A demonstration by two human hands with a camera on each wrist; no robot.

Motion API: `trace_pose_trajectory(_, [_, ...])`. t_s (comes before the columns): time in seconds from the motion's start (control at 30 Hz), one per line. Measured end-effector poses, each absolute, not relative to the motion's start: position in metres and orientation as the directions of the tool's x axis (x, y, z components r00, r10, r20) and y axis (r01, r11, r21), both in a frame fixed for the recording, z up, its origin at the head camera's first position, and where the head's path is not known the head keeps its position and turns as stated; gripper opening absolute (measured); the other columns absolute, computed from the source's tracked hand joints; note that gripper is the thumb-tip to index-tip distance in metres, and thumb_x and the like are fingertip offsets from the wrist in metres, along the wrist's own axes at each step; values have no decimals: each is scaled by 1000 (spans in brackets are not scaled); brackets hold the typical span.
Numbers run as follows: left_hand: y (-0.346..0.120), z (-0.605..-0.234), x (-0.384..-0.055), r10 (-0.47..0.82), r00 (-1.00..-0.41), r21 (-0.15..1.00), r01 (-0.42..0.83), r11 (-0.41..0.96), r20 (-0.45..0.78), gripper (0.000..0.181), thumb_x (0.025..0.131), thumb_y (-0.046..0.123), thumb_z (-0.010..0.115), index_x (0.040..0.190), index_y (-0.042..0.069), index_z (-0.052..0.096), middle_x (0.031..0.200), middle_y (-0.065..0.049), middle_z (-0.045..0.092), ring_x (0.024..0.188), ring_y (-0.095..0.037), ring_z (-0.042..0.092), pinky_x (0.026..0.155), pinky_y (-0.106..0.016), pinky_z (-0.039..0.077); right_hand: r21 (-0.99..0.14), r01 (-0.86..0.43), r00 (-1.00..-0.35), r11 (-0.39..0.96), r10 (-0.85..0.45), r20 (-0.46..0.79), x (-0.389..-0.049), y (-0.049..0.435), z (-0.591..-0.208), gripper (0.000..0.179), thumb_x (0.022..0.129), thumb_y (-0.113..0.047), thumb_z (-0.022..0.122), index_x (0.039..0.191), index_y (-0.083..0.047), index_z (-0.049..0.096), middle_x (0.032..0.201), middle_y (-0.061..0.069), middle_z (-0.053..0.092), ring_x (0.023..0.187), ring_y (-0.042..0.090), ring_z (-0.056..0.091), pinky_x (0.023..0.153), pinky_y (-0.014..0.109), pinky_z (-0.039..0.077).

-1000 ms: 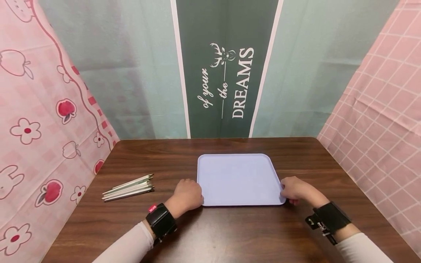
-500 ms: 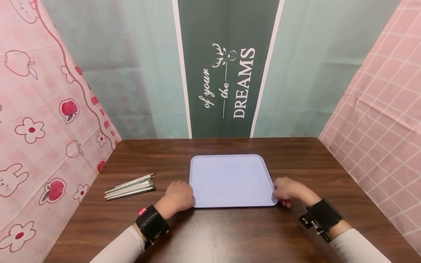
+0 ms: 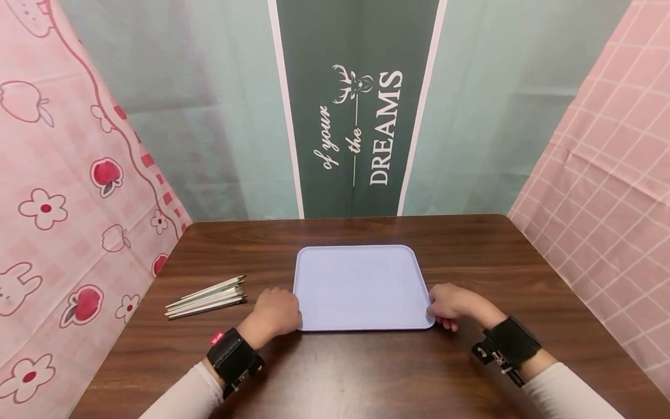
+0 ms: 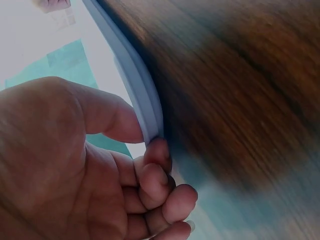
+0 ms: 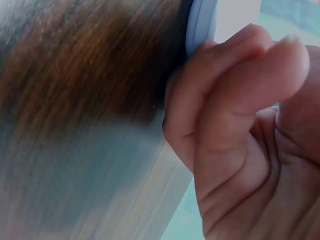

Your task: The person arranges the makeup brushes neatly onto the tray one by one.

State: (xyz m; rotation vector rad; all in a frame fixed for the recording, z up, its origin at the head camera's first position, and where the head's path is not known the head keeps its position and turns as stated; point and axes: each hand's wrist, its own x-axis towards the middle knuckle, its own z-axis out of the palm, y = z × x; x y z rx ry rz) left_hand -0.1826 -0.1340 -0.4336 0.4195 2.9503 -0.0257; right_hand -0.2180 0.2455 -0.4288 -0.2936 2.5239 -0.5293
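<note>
A pale lavender rectangular tray [image 3: 361,285] lies near the middle of the wooden table, nothing on it. At its near left corner my left hand [image 3: 276,311] pinches the rim; in the left wrist view the thumb lies over the tray edge [image 4: 132,80] and curled fingers [image 4: 159,182] come up from below. My right hand [image 3: 451,304] grips the opposite near corner. The right wrist view shows its fingers [image 5: 225,100] curled beside the tray's rim [image 5: 200,27], with the thumb's hold mostly hidden behind them.
Left of my left hand lies a loose bundle of thin sticks with pointed tips [image 3: 209,298], resembling pencils. The dark wood table [image 3: 335,372] has curtains behind it and on both sides. Black camera straps [image 3: 232,358] circle both wrists.
Both hands have slid the tray to the left across the table, fastest at first. The grip on each corner looks the same, and the bundle of sticks has stayed put.
</note>
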Motion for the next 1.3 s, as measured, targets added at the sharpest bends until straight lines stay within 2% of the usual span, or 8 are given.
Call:
trace_pose_trajectory(0.37, [-137,-429,-181,268,-945,20,269,963,-186,27,91,23,63,78,1,71,89,-16,69,86,-33,62,82,-49,50,-412,-131,-823,902,-331,-461,-217,242,-425,18,86,-4,57,68,-6,55,54,1,54,39,7,48,43,24,48])
trace_pose_trajectory(0.63, [-139,-429,-182,268,-943,20,269,963,-196,27,91,23,63,80,0,72,91,-18,69,89,-35,63,83,-50,50,-444,-114,-811,889,-341,-476,-216,240,-425,15,86,-3,53,71,-5,53,55,1,55,39,6,48,43,23,47])
trace_pose_trajectory(0.9, [-139,-429,-186,246,-951,41,243,969,-185,26,92,22,62,75,4,70,81,-14,67,75,-29,61,73,-48,52,-471,-93,-827,877,-332,-454,-217,243,-427,12,85,-3,54,73,-5,53,57,3,55,41,9,49,41,24,46])
trace_pose_trajectory(0.97, [-141,-428,-186,250,-951,56,244,968,-184,29,93,25,61,79,2,72,83,-15,68,77,-30,62,73,-49,52,-477,-89,-830,874,-330,-449,-216,244,-428,12,85,-3,54,73,-5,53,57,3,55,41,9,49,40,24,45])
trace_pose_trajectory(1.17, [-162,-420,-185,221,-956,79,209,975,-195,51,100,49,55,91,3,73,95,-16,71,92,-36,67,80,-52,52,-490,-80,-833,868,-328,-445,-213,244,-431,12,84,-4,55,72,-6,53,56,3,55,40,8,48,39,23,43])
trace_pose_trajectory(1.3, [-181,-412,-182,213,-960,103,197,975,-184,51,98,48,60,104,-1,72,106,-18,69,105,-41,64,90,-55,50,-489,-77,-832,869,-326,-448,-212,244,-430,12,84,-3,54,72,-5,53,56,3,55,39,8,48,39,23,43])
